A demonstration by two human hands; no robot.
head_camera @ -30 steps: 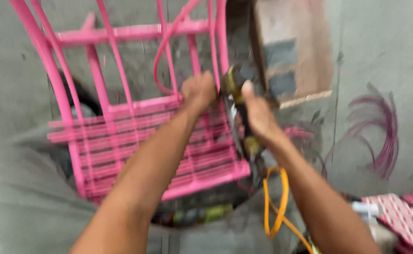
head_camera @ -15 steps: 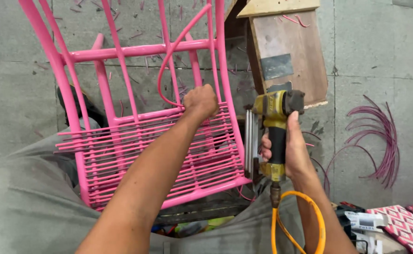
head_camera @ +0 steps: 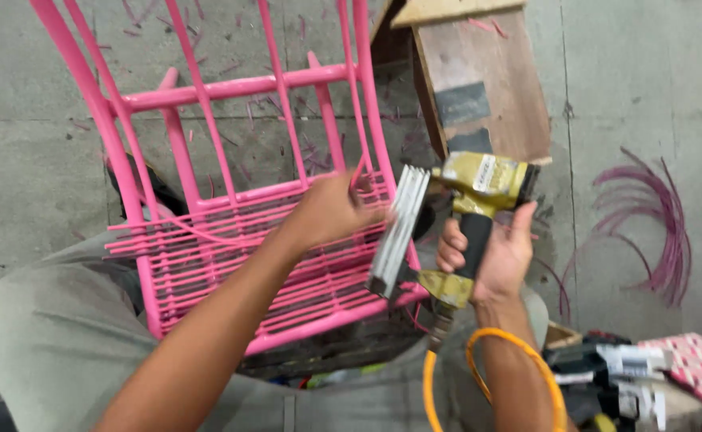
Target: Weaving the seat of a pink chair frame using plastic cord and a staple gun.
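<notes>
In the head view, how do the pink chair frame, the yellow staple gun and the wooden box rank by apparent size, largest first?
1. pink chair frame, spanning most of the view.
2. wooden box, partly cut off at the top.
3. yellow staple gun in the right hand; it is nearer the camera, so this gap is unsure.

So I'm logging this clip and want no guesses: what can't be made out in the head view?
- Left hand: fingertips blurred against the pink chair frame; grip unclear.
- Staple gun: nose hidden behind its magazine and the frame.
- Orange hose: runs off the bottom edge.
- Right hand: trigger finger hidden behind the gun.
- Chair frame: top cut off by the upper edge.
</notes>
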